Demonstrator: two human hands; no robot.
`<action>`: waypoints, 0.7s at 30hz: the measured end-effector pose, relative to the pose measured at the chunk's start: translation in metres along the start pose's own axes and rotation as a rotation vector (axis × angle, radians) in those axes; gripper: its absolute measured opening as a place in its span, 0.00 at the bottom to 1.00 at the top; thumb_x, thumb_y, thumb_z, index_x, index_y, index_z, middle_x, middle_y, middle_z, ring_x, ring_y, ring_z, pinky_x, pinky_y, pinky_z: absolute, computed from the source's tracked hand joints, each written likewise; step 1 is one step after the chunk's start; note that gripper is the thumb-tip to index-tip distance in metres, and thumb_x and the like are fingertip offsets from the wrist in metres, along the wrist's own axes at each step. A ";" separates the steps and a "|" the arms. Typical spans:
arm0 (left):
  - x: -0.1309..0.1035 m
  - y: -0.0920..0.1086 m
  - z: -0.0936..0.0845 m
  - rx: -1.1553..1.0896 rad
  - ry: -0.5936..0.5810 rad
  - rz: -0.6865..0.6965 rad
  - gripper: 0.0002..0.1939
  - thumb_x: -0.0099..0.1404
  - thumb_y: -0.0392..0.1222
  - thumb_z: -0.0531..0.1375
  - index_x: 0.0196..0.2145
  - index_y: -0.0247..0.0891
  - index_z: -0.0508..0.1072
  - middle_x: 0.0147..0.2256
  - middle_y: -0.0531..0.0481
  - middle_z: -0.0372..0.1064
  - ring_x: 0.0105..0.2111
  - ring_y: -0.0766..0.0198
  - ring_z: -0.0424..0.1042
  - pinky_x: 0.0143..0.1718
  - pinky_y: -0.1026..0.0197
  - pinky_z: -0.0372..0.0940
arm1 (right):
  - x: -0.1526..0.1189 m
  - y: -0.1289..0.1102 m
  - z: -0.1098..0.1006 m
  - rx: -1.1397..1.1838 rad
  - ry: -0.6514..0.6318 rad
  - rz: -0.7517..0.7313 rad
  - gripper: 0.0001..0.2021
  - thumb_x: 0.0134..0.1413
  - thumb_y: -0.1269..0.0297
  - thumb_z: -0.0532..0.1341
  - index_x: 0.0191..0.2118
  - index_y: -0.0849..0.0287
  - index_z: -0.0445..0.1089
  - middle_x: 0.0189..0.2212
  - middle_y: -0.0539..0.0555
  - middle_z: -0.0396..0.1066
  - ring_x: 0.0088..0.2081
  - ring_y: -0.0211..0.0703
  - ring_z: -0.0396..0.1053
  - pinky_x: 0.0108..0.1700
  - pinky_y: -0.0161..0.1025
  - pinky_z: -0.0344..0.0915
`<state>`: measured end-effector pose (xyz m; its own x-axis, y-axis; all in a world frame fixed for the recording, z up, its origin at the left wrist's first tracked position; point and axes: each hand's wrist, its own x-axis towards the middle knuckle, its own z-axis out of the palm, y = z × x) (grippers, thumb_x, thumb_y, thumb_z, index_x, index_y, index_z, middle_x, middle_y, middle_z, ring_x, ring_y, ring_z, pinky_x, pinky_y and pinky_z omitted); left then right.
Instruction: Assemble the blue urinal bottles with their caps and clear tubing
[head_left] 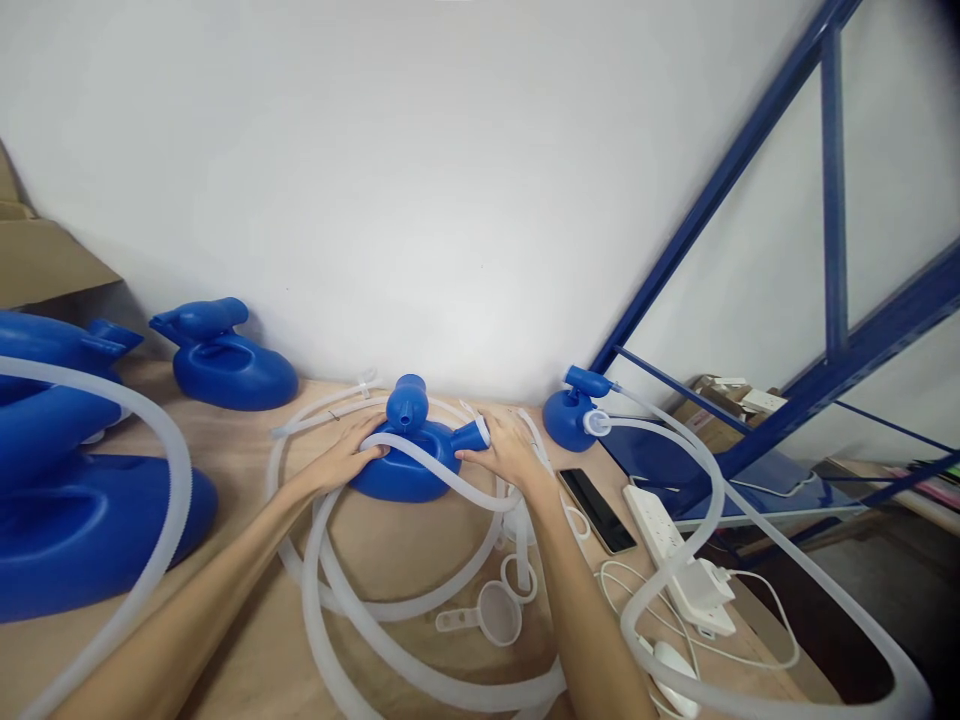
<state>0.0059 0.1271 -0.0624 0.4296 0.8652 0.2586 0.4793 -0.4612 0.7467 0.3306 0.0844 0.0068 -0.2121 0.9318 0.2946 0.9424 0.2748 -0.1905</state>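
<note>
A blue plastic urinal bottle (pixel 409 480) lies on the brown tabletop in front of me, between my two hands. My left hand (pixel 349 455) grips its left end, with the thumb by a translucent corrugated hose (pixel 435 463) that crosses over the bottle. At the right, my right hand (pixel 510 450) holds the flared spout (pixel 472 436), which has a white rim. The hidden fingers of both hands are behind the bottle. Below, the hose lies in wide loops. Near my right forearm are a clear round cap (pixel 499 613) with a strap and a ring (pixel 523 577).
More blue bottles stand at left (pixel 240 375) and against the wall at right (pixel 568 420), that one with a hose attached. A phone (pixel 598 510), a white power strip (pixel 667 545) and cables lie right. A blue metal frame (pixel 720 170) rises beyond; a cardboard box (pixel 52 260) is far left.
</note>
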 end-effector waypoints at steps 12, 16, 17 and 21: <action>-0.001 0.007 0.001 0.024 0.011 -0.012 0.38 0.67 0.55 0.53 0.70 0.37 0.60 0.72 0.41 0.54 0.71 0.43 0.52 0.73 0.40 0.45 | -0.002 0.002 0.005 0.244 0.086 -0.066 0.40 0.56 0.43 0.69 0.68 0.59 0.64 0.61 0.67 0.71 0.64 0.64 0.67 0.65 0.58 0.62; -0.001 0.007 0.002 0.035 0.029 -0.008 0.37 0.66 0.54 0.54 0.69 0.38 0.61 0.71 0.41 0.56 0.71 0.42 0.52 0.73 0.38 0.45 | -0.005 0.005 0.020 0.225 0.201 -0.114 0.41 0.59 0.42 0.65 0.70 0.60 0.60 0.63 0.68 0.69 0.65 0.64 0.66 0.65 0.59 0.62; -0.001 0.007 0.003 0.034 0.035 -0.001 0.37 0.66 0.53 0.54 0.69 0.38 0.62 0.71 0.41 0.56 0.71 0.43 0.52 0.73 0.38 0.45 | -0.006 0.006 0.025 0.219 0.243 -0.128 0.42 0.59 0.41 0.65 0.71 0.60 0.59 0.64 0.68 0.68 0.65 0.64 0.66 0.66 0.60 0.62; -0.003 0.006 0.003 0.030 0.042 0.002 0.36 0.66 0.52 0.53 0.69 0.37 0.62 0.71 0.41 0.56 0.71 0.44 0.53 0.73 0.40 0.46 | -0.009 0.010 0.041 0.158 0.392 -0.156 0.42 0.58 0.39 0.65 0.70 0.60 0.61 0.64 0.68 0.68 0.64 0.66 0.66 0.66 0.61 0.61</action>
<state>0.0101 0.1212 -0.0603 0.3989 0.8712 0.2861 0.5016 -0.4685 0.7273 0.3312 0.0880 -0.0359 -0.2063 0.7244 0.6578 0.8495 0.4663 -0.2470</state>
